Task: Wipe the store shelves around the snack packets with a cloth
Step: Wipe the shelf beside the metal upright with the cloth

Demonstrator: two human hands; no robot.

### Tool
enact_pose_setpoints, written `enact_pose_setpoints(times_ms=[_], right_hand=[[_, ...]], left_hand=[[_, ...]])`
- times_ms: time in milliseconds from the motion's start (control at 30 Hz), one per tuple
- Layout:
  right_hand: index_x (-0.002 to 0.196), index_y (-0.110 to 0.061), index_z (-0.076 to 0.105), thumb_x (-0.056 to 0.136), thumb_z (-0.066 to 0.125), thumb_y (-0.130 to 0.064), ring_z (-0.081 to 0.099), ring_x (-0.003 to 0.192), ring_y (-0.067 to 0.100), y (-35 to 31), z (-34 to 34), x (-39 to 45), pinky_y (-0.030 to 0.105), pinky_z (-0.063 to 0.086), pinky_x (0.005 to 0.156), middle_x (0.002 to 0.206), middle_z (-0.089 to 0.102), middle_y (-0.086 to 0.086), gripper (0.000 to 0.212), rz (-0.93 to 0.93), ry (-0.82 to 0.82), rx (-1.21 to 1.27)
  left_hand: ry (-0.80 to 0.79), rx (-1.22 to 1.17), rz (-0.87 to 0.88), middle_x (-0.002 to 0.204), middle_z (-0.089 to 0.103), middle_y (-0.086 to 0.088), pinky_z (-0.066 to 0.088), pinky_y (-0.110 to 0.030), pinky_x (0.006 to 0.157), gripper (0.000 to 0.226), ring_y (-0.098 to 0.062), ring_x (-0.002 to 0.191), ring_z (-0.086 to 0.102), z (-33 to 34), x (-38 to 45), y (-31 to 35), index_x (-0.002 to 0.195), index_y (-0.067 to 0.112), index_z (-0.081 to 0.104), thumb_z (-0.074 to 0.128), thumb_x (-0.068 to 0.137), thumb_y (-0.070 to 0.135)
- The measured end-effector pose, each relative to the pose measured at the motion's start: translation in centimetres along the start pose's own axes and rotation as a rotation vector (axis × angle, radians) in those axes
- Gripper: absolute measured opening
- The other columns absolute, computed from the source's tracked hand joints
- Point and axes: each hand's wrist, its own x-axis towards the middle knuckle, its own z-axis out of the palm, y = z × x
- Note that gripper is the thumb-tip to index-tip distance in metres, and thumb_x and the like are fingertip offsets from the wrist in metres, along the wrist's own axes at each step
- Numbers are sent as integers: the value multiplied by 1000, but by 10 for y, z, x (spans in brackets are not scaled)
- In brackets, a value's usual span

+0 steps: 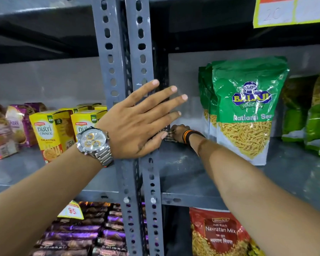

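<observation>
My left hand [137, 121] rests flat with fingers spread on the grey slotted upright post [146, 52]. My right hand [179, 133] reaches deep into the back left corner of the grey shelf [183, 174], closed on a checked cloth [168, 134] that is mostly hidden behind my left hand. Green Ratlami Sev snack packets [246, 111] stand upright just to the right of my right forearm, on the same shelf.
Yellow biscuit boxes [52, 132] and purple packs [13, 124] stand on the left shelf. More green packets [314, 115] sit far right. Below are a red Navratan Mix packet [220, 235], purple biscuit packs [81, 235] and a yellow price tag [71, 210].
</observation>
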Motion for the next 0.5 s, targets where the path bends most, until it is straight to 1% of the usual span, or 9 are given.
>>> enact_pose_setpoints(times_ms=[33, 67, 133, 200, 333, 433, 500], right_hand=[[124, -38, 50, 83, 42, -58, 43, 128, 35, -13, -13, -26, 47, 33, 106, 142, 45, 10, 46, -23, -29, 6], [127, -41, 49, 82, 41, -61, 42, 130, 36, -19, -21, -39, 47, 34, 109, 145, 43, 9, 50, -43, -18, -15], [130, -45, 48, 82, 39, -63, 42, 132, 36, -22, -25, -45, 49, 35, 110, 148, 41, 7, 52, -96, -10, -43], [131, -43, 50, 87, 41, -58, 45, 130, 37, -22, -27, -56, 47, 38, 109, 147, 43, 8, 48, -118, -26, -73], [129, -38, 56, 90, 49, -44, 52, 125, 33, -23, -35, -101, 39, 42, 106, 142, 51, 8, 40, -231, -79, -8], [131, -35, 54, 90, 50, -42, 54, 123, 29, -20, -36, -143, 38, 43, 105, 138, 55, 7, 41, -333, -109, 31], [133, -27, 52, 93, 51, -33, 54, 121, 25, -17, -38, -171, 37, 42, 105, 136, 56, 7, 40, -406, -123, 14]], left_hand=[[5, -2, 0, 167, 15, -9, 4, -55, 124, 57, -30, 155, 8, 0, 0, 0, 151, 11, 42, 31, 103, 39], [11, -4, 0, 167, 16, -9, 6, -55, 124, 57, -30, 154, 9, 0, 0, 0, 150, 10, 43, 32, 102, 38], [19, 1, 4, 167, 16, -10, 7, -56, 124, 57, -30, 154, 9, -1, 0, -1, 150, 10, 43, 33, 102, 38], [22, 12, 5, 167, 16, -11, 7, -56, 124, 57, -31, 154, 9, -1, 0, -1, 150, 9, 43, 34, 102, 38], [-6, 28, 1, 167, 14, -10, 7, -56, 124, 58, -30, 154, 9, -3, -1, -1, 151, 10, 41, 33, 102, 38], [-27, 38, -10, 168, 13, -10, 6, -55, 124, 58, -30, 155, 8, -5, 0, 1, 153, 11, 39, 31, 102, 39], [-38, 37, -22, 167, 14, -10, 6, -55, 124, 58, -30, 155, 8, -6, -1, 2, 153, 11, 39, 31, 102, 39]])
